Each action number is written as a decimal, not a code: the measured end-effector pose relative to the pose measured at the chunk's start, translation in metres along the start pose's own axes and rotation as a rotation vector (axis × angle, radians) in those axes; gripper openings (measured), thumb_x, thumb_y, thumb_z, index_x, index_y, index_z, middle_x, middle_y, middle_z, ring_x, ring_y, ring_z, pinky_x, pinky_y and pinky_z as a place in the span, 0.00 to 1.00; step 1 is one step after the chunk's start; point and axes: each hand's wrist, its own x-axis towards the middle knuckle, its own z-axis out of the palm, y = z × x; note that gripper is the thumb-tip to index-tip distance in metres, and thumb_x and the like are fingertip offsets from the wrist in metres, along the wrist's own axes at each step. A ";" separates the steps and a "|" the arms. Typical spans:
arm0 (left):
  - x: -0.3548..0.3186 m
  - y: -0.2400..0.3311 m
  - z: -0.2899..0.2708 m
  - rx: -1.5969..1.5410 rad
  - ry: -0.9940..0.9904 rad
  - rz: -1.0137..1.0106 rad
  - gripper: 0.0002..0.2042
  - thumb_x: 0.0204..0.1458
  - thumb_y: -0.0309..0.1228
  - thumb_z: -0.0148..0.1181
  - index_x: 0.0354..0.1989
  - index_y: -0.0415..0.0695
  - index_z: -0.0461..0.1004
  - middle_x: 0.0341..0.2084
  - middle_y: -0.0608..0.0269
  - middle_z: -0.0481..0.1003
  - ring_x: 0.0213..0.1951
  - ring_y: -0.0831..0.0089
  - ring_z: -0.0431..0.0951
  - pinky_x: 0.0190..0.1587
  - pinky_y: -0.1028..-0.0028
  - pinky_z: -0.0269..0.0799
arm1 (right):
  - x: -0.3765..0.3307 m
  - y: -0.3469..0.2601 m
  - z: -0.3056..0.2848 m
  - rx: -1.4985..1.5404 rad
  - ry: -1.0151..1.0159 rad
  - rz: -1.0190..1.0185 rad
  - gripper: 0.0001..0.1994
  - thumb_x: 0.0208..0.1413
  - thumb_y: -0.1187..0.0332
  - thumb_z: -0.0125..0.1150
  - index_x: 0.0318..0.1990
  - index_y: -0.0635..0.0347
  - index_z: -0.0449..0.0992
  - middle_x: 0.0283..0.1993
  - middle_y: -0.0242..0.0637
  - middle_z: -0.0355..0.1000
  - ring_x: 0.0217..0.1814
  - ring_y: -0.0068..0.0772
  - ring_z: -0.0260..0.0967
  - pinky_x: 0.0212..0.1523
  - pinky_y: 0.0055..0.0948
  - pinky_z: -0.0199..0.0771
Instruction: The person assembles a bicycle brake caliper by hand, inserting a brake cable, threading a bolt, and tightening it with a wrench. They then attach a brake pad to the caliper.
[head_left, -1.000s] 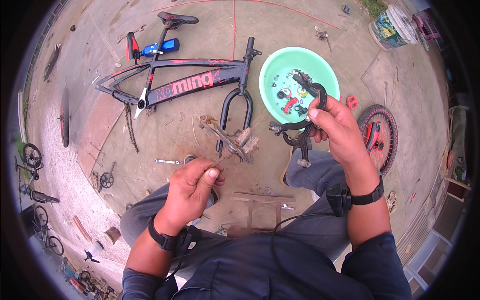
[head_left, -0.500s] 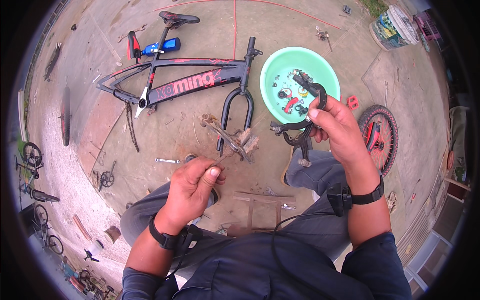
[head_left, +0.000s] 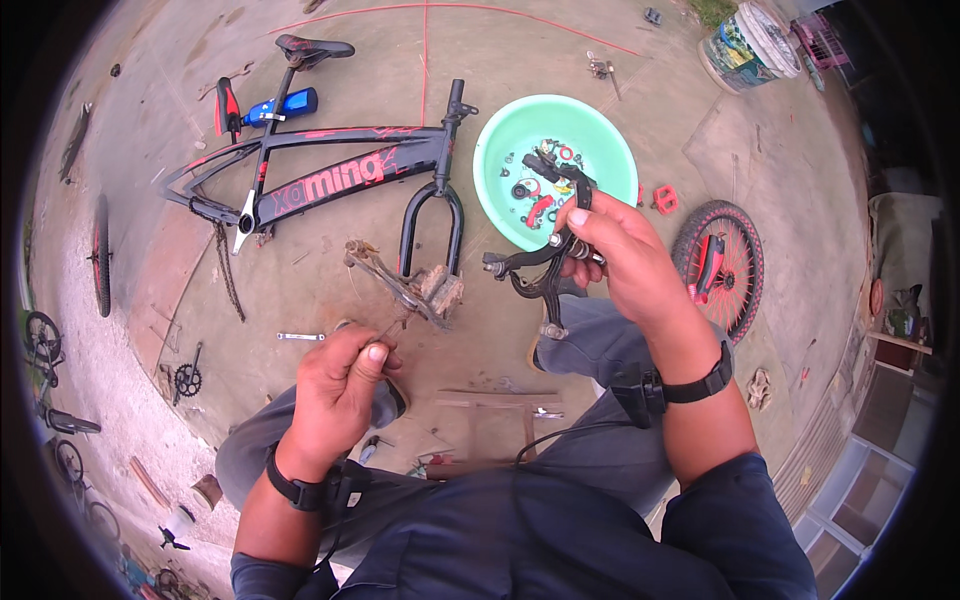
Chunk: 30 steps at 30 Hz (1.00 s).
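Note:
My right hand [head_left: 625, 255] pinches a black bicycle brake caliper [head_left: 530, 262] with curved arms, held up at the near edge of a mint-green basin [head_left: 484, 190]. A silver bolt shows by the fingers. Closed in a pinch, my left hand [head_left: 345, 385] grips the thin end of a brown, rusty-looking piece [head_left: 405, 290]. Slim bent arms and a rough tan block make up its far end, raised before the fork; its exact kind is unclear. Beyond lies a black and red bicycle frame [head_left: 350, 180] with its fork [head_left: 410, 225]. Several small loose parts [head_left: 545, 195] lie in the basin.
A wheel with red spokes [head_left: 728, 275] lies on the right, near a red pedal [head_left: 665, 199]. A wrench [head_left: 300, 337] and a crankset [head_left: 188, 378] rest at left. A low wooden stool [head_left: 485, 398] stands between my legs. A bucket [head_left: 750, 48] stands far right.
The whole view has shifted, so the scene sits farther left. The caliper has turned slightly in my right hand, baring its silver bolt. My left hand keeps its pinch.

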 end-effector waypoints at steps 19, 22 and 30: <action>0.024 -0.068 -0.008 0.239 0.068 -0.318 0.16 0.71 0.36 0.52 0.34 0.35 0.74 0.22 0.58 0.78 0.25 0.72 0.81 0.31 0.70 0.75 | -0.002 -0.002 -0.007 0.031 0.042 -0.041 0.17 0.69 0.53 0.54 0.44 0.58 0.80 0.30 0.29 0.75 0.27 0.17 0.69 0.26 0.18 0.62; 0.030 -0.104 -0.014 0.324 0.029 -0.429 0.16 0.71 0.36 0.52 0.35 0.36 0.75 0.22 0.60 0.78 0.24 0.73 0.80 0.30 0.72 0.75 | -0.006 -0.011 -0.024 0.035 0.101 -0.099 0.18 0.69 0.53 0.53 0.43 0.58 0.80 0.28 0.29 0.74 0.27 0.16 0.68 0.26 0.18 0.62; 0.028 -0.168 -0.002 0.666 -0.247 -0.476 0.18 0.67 0.40 0.52 0.34 0.36 0.78 0.25 0.49 0.81 0.28 0.56 0.82 0.35 0.58 0.77 | -0.035 -0.024 -0.085 0.128 0.447 -0.241 0.19 0.72 0.55 0.50 0.44 0.63 0.77 0.31 0.34 0.74 0.25 0.22 0.66 0.25 0.22 0.61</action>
